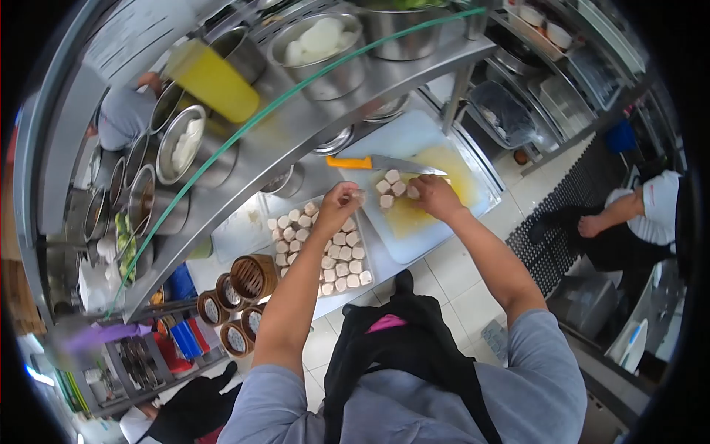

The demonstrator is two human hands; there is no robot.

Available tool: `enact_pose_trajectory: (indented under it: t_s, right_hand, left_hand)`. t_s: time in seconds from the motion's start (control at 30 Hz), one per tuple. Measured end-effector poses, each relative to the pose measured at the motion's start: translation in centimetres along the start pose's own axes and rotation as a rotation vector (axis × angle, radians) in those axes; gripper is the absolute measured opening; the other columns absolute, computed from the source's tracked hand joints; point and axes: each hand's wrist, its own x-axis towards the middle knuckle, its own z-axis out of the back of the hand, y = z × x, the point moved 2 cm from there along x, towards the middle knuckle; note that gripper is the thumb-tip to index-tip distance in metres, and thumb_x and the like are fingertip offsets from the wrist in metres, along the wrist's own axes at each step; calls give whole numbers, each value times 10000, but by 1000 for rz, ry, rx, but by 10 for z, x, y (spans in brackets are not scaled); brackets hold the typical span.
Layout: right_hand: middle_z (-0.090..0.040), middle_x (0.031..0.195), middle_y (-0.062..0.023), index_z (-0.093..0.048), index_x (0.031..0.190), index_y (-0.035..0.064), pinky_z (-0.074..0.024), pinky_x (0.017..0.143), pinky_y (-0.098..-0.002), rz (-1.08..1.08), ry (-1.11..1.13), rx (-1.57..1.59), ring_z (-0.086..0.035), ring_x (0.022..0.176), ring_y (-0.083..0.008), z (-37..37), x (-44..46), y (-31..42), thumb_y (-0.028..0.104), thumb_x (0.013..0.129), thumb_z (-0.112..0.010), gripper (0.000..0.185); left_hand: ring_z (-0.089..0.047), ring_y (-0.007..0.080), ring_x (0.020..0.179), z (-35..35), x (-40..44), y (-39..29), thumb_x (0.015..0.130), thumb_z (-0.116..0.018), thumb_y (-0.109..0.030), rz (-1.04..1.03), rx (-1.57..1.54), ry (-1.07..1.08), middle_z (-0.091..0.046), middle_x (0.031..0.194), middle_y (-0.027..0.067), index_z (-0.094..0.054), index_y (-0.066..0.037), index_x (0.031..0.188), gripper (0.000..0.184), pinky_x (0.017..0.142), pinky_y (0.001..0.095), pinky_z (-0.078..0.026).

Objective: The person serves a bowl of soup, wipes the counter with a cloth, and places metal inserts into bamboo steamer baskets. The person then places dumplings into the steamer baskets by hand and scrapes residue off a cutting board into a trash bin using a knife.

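Note:
My left hand [342, 200] is raised over the tray's upper edge, its fingers closed in a pinch. A small pale piece of food [358, 197] shows at the fingertips, too blurred to name. Below it, a tray [367, 294] holds rows of pale, rounded, cube-shaped food pieces [345, 253]. On the white cutting board [384, 129], my right hand [436, 198] has its fingers bent round a pale food cube [413, 192], partly hidden by them. Several similar cubes [387, 185] lie just left of it. A knife [384, 163] with an orange handle rests above them, blade toward the right.
Yellowish liquid [458, 174] wets the board. A steel shelf [296, 122] with metal pots [318, 55] and a yellow container [213, 80] overhangs the far side. Bamboo steamers [253, 278] stand at the left. Other people [651, 214] are at right, lower left and behind the shelf.

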Motion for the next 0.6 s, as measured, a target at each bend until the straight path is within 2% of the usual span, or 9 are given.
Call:
enact_pose_trajectory:
  t_s: [0.03, 0.07, 0.13, 0.23, 0.33, 0.37, 0.47, 0.5, 0.6]
  right_hand:
    - [-640, 1153, -119, -607, 1271, 124, -488, 927, -466, 27, 9, 6, -603, 1101, -337, -1, 3, -1, 240, 752, -785, 562]
    - [-658, 1117, -136, -616, 1241, 115, -507, 905, -468, -7, 35, 42, -627, 1052, -352, 2, 7, -2, 231, 738, -796, 546]
    - [-677, 1081, -152, -626, 1210, 107, -526, 884, -470, -7, 73, 78, -651, 1004, -367, 5, 12, 0, 221, 725, -808, 530]
    - [-691, 1071, -156, -628, 1200, 99, -544, 839, -472, 37, 113, 40, -676, 962, -364, 12, 15, 7, 211, 727, -809, 519]
    - [-694, 1084, -161, -632, 1208, 95, -544, 859, -461, -97, 204, 13, -677, 976, -361, 12, 19, 15, 197, 736, -812, 516]
    - [-694, 1097, -170, -633, 1219, 91, -543, 862, -459, -113, 201, 8, -676, 976, -363, 10, 18, 16, 190, 736, -813, 525]
    - [-694, 1136, -195, -626, 1247, 43, -546, 870, -415, -13, 30, 31, -695, 956, -326, -11, 10, -8, 168, 744, -810, 550]
    - [-696, 1144, -195, -622, 1253, 23, -547, 868, -390, 51, -44, 18, -704, 947, -297, -23, 8, -24, 165, 755, -808, 550]
    - [-709, 1091, -124, -620, 1253, 13, -548, 820, -334, -255, 2, 288, -686, 905, -198, -2, -3, -11, 156, 822, -780, 481]
  left_hand:
    - [-684, 237, 893, 6, -14, 0, 927, -636, -116, 115, -408, 67, -680, 1140, 129, -573, -94, 1264, 343, 822, 344, -562]
    - [-684, 237, 893, 15, -33, -9, 927, -636, -116, 120, -411, 36, -680, 1140, 129, -573, -94, 1264, 343, 822, 344, -562]
    - [-667, 200, 963, 27, -76, -39, 969, -607, -124, 171, -1022, 191, -668, 1162, 105, -534, -55, 1312, 357, 834, 318, -556]
    - [-672, 196, 997, 44, -130, -56, 984, -602, -159, 147, -1267, 168, -667, 1156, 120, -512, -54, 1346, 388, 869, 326, -565]
    - [-675, 204, 1012, 59, -177, -41, 988, -610, -228, 157, -1464, 98, -661, 1173, 122, -508, -58, 1354, 417, 898, 363, -571]
    - [-673, 199, 956, 62, -193, -34, 986, -620, -266, 209, -1521, 15, -659, 1148, 116, -532, -79, 1329, 401, 846, 358, -565]
    - [-654, 175, 913, 81, -239, -24, 986, -625, -281, 126, -1567, -74, -659, 1104, 87, -568, -111, 1258, 327, 773, 325, -540]
    - [-652, 156, 880, 91, -256, -31, 984, -639, -258, 78, -1542, -182, -679, 1050, 53, -591, -151, 1143, 198, 711, 294, -516]
    - [-626, 131, 897, 140, -311, 9, 941, -693, -187, -63, -1276, -544, -669, 1013, 7, -581, -157, 1053, 161, 720, 298, -495]
